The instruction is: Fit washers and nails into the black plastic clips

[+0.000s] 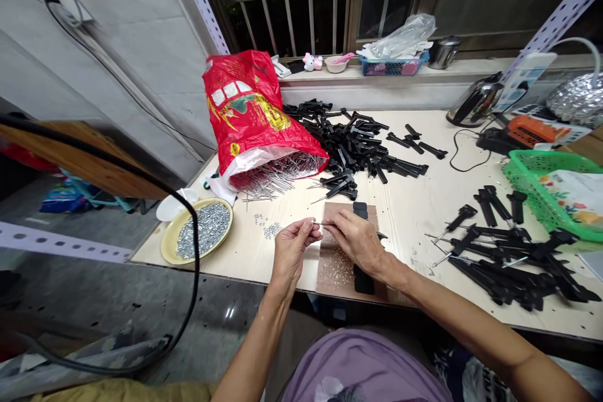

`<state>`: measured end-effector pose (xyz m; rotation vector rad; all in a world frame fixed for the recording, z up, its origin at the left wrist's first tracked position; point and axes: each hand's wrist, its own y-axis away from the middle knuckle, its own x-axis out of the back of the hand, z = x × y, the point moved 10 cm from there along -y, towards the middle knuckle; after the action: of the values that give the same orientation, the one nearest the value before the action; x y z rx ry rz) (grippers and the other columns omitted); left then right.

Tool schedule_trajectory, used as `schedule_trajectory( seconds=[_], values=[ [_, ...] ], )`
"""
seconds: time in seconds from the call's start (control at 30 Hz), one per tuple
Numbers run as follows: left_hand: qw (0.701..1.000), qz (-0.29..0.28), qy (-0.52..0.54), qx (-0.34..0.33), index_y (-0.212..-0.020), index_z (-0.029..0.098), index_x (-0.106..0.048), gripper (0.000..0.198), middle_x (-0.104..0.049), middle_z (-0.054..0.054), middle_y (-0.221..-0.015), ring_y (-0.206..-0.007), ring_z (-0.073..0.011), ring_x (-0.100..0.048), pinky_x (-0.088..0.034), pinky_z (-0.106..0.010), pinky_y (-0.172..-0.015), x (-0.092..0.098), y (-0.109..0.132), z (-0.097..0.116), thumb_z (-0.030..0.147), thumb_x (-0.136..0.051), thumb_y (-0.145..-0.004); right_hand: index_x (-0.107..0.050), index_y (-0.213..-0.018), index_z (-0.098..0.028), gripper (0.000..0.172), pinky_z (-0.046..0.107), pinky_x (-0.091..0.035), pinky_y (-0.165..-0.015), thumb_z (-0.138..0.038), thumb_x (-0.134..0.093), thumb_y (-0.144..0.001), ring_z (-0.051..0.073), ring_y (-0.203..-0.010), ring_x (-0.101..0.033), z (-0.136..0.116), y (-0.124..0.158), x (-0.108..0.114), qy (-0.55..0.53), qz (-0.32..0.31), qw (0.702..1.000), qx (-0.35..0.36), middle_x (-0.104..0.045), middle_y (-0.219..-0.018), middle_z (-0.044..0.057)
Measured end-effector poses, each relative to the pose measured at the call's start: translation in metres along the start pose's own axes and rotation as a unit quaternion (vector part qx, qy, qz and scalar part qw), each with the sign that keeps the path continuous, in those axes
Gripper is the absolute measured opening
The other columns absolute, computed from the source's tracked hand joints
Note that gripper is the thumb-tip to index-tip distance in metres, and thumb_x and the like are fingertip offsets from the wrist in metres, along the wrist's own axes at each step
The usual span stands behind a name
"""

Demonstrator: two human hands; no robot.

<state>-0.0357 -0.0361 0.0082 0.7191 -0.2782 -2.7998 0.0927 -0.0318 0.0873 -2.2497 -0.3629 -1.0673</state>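
Note:
My left hand (296, 242) pinches the tip of a thin metal rod (318, 223), and whatever else its fingertips hold is too small to make out. Fingers closed, my right hand (351, 239) grips the same rod from the other side. Both hands are above a brown board (332, 264) sprinkled with pale specks. A black handle-like piece (363, 279) lies on the board, partly hidden under my right hand. Small metal bits (271, 229) are scattered left of my left hand. Thin metal rods (271, 179) spill from a red bag (249, 107).
A yellow bowl (168, 245) of small metal pieces stands at left. Black plastic parts (351, 144) are heaped behind the board; black parts with metal rods (509, 257) lie at right. A green basket (518, 169) and kettle (475, 100) stand farther right. A black cable (195, 264) loops at left.

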Motion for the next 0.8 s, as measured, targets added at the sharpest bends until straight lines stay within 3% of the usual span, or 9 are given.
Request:
schedule_trajectory(
  seconds=[0.3,0.5,0.57,0.67,0.73,0.8],
  values=[
    [1.0,0.005,0.009,0.01,-0.084,0.009,-0.07,0.031,-0.068,-0.004,-0.068,-0.057,-0.0085,-0.061,-0.052,-0.023,-0.065,0.0,-0.004,-0.006,0.027,-0.08,-0.062,-0.059,-0.098,-0.019,0.017,0.029,-0.046,-0.072,-0.025,-0.043,-0.095,0.017,-0.08,-0.058,0.008,0.001,-0.006,-0.03,-0.004,1.0,0.001,-0.059,-0.089,0.005],
    [0.999,-0.015,-0.031,0.022,-0.082,0.009,-0.07,0.031,-0.067,-0.004,-0.07,-0.059,-0.0082,-0.06,-0.051,-0.023,-0.064,-0.013,-0.002,-0.014,0.03,-0.08,-0.062,-0.06,-0.093,-0.018,0.015,0.026,-0.046,-0.071,-0.026,-0.047,-0.094,0.015,-0.078,-0.057,0.023,0.009,0.001,-0.086,0.009,0.996,-0.022,-0.059,-0.086,0.004],
    [0.997,-0.027,-0.061,0.036,-0.091,0.01,-0.07,0.036,-0.067,-0.004,-0.073,-0.06,-0.0082,-0.059,-0.051,-0.022,-0.062,-0.019,0.0,-0.024,0.035,-0.077,-0.065,-0.062,-0.094,-0.019,0.016,0.026,-0.046,-0.07,-0.027,-0.048,-0.093,0.014,-0.078,-0.057,0.037,0.015,0.01,-0.067,-0.002,0.997,-0.024,-0.058,-0.087,0.004],
    [0.991,-0.049,-0.118,0.046,-0.121,0.016,-0.059,0.055,-0.062,0.0,-0.07,-0.057,-0.008,-0.057,-0.048,-0.02,-0.054,-0.027,0.0,-0.041,0.042,-0.069,-0.073,-0.062,-0.095,-0.02,0.014,0.025,-0.046,-0.071,-0.027,-0.05,-0.092,0.014,-0.08,-0.057,0.075,0.02,0.028,-0.02,-0.007,0.999,-0.041,-0.059,-0.089,0.003],
    [0.981,-0.05,-0.187,0.024,-0.13,0.018,-0.051,0.061,-0.059,0.001,-0.07,-0.052,-0.0073,-0.053,-0.043,-0.019,-0.047,-0.027,-0.003,-0.046,0.044,-0.065,-0.076,-0.063,-0.094,-0.02,0.015,0.025,-0.045,-0.069,-0.027,-0.05,-0.093,0.014,-0.08,-0.058,0.104,0.019,0.038,0.025,-0.016,0.998,-0.051,-0.06,-0.09,0.004],
    [0.961,-0.044,-0.272,-0.029,-0.128,0.018,-0.053,0.057,-0.058,-0.001,-0.077,-0.051,-0.0073,-0.052,-0.041,-0.019,-0.045,-0.027,-0.006,-0.044,0.044,-0.062,-0.078,-0.064,-0.094,-0.02,0.018,0.024,-0.044,-0.066,-0.027,-0.048,-0.093,0.015,-0.081,-0.058,0.126,0.014,0.041,0.066,-0.04,0.996,-0.044,-0.061,-0.091,0.004]
  ],
)
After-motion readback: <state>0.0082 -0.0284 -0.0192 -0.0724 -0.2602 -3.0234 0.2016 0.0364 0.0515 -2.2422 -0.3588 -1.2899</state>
